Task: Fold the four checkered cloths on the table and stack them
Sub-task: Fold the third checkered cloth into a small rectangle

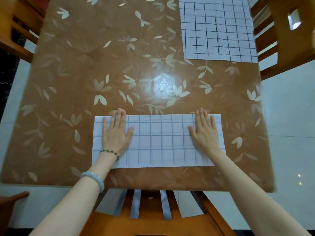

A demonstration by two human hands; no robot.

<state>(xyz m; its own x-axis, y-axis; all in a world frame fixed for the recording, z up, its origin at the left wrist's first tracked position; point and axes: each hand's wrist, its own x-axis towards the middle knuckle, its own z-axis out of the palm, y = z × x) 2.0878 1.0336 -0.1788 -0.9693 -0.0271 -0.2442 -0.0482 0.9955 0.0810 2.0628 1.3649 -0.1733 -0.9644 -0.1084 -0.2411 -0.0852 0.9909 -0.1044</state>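
We press our left hand (pixel 115 133) and right hand (pixel 205 132), both flat with fingers straight, onto the ends of the folded cloth (pixel 158 142) at the near edge of the worktop (pixel 85 74). The other cloth (pixel 218 29) lies flat at the far right corner. If we lift unevenly for the next fold, the glossy surface could let layers slide and the edges misalign.
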